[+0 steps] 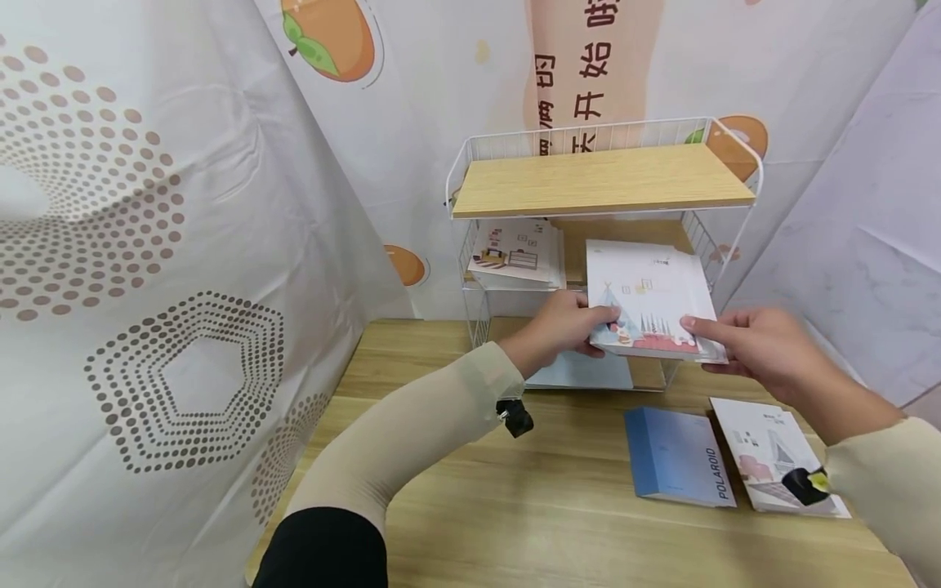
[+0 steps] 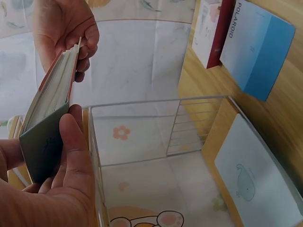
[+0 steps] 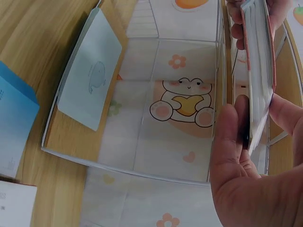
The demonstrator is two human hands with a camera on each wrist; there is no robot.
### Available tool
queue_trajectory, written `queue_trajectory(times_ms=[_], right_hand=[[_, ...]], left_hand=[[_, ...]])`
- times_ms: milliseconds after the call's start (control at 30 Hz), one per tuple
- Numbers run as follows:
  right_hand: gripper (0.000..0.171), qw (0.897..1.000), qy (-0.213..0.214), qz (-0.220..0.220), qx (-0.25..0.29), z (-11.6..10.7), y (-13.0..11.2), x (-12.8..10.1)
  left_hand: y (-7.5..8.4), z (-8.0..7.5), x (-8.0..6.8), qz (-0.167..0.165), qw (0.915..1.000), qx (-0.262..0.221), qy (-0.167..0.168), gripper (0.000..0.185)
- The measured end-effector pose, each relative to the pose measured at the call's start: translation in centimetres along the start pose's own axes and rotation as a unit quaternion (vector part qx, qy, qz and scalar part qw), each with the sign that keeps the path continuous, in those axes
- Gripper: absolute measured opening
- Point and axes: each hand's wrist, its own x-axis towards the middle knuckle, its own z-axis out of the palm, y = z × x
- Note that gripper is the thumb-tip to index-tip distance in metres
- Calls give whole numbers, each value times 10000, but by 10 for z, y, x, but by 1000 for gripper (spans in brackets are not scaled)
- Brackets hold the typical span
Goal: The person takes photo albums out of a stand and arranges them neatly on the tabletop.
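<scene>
A white book (image 1: pixel 647 294) with a drawn tent and pink band on its cover is held level in front of the shelf's middle tier. My left hand (image 1: pixel 562 327) grips its left end, thumb on the cover. At the right near corner, my right hand (image 1: pixel 764 347) pinches it, thumb on top and fingers beneath. The left wrist view shows the book's dark spine (image 2: pixel 45 146) and page edges between both hands. From the right wrist camera, the book (image 3: pixel 258 71) appears edge-on, with my right hand (image 3: pixel 255 184) around its near end.
A white wire shelf (image 1: pixel 603 184) has wooden boards. Several books (image 1: pixel 518 253) are stacked at the left of its middle tier. On the lowest board lies a pale blue whale-print book (image 2: pixel 251 170). A blue POLAROID box (image 1: pixel 680 457) and another white illustrated book (image 1: pixel 772 457) lie on the table.
</scene>
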Motion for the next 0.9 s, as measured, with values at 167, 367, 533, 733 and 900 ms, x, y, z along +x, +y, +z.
queue_trajectory(times_ms=[167, 367, 533, 733, 900], right_hand=[[53, 9999, 5, 45, 110, 5, 6, -5], [66, 9999, 48, 57, 120, 14, 13, -13], [70, 9995, 143, -73, 287, 21, 16, -22], [40, 9953, 286, -374, 845, 28, 20, -28], [30, 9937, 319, -289, 1033, 35, 21, -31]], left_hand=[[-6, -2, -9, 241, 9996, 73, -95, 23], [-13, -5, -20, 475, 9983, 161, -289, 20], [-17, -8, -31, 836, 9952, 351, -356, 21], [-24, -10, -42, 1094, 9924, 442, -349, 22], [-31, -12, -48, 1352, 9891, 555, -181, 22]])
